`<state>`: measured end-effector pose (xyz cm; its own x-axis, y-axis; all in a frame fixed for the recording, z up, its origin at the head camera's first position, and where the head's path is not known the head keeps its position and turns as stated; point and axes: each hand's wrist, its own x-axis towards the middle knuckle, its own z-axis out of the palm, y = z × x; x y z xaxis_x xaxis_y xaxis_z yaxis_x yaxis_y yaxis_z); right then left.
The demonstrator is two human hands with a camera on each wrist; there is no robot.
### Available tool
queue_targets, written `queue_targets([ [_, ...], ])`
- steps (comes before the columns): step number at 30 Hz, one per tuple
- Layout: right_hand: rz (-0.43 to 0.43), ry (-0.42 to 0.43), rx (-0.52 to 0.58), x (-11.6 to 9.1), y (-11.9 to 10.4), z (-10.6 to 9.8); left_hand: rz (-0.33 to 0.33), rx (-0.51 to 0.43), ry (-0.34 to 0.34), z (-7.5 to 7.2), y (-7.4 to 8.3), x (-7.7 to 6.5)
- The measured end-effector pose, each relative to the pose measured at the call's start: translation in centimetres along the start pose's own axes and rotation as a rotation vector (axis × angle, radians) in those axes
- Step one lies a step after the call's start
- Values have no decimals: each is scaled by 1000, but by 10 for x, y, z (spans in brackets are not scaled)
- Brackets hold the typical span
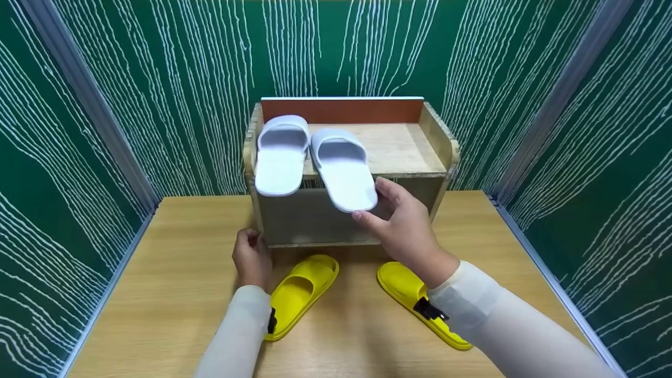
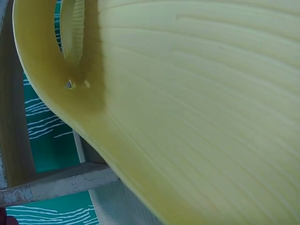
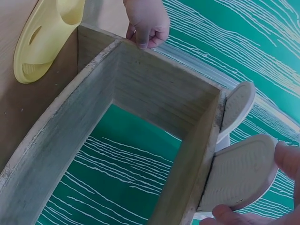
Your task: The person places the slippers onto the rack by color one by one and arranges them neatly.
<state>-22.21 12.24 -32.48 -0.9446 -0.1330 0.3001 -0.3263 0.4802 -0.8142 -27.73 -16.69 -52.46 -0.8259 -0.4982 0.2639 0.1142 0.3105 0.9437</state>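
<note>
Two white slippers, a left one (image 1: 281, 160) and a right one (image 1: 346, 176), lie side by side on the upper board of a wooden shoe rack (image 1: 388, 149), heels jutting over its front edge. My right hand (image 1: 407, 226) holds the right slipper by its heel, thumb and fingers on opposite edges. In the right wrist view, the underside of that slipper (image 3: 241, 176) shows, angled outward. Low on the rack's left front corner, my left hand (image 1: 252, 257) grips the panel edge with curled fingers; the right wrist view also shows this hand (image 3: 147, 21).
Two yellow slippers, one at left (image 1: 299, 294) and one at right (image 1: 404, 289), lie on the wooden surface (image 1: 184, 273) before the rack, partly under my forearms. One yellow slipper (image 2: 197, 103) fills most of the left wrist view. Green walls (image 1: 199, 79) with white lines surround the surface.
</note>
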Motion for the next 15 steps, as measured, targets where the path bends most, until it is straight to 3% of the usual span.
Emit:
queue_targets([
  [15, 3, -1, 13, 18, 0, 11, 34, 3, 3, -1, -2, 0],
])
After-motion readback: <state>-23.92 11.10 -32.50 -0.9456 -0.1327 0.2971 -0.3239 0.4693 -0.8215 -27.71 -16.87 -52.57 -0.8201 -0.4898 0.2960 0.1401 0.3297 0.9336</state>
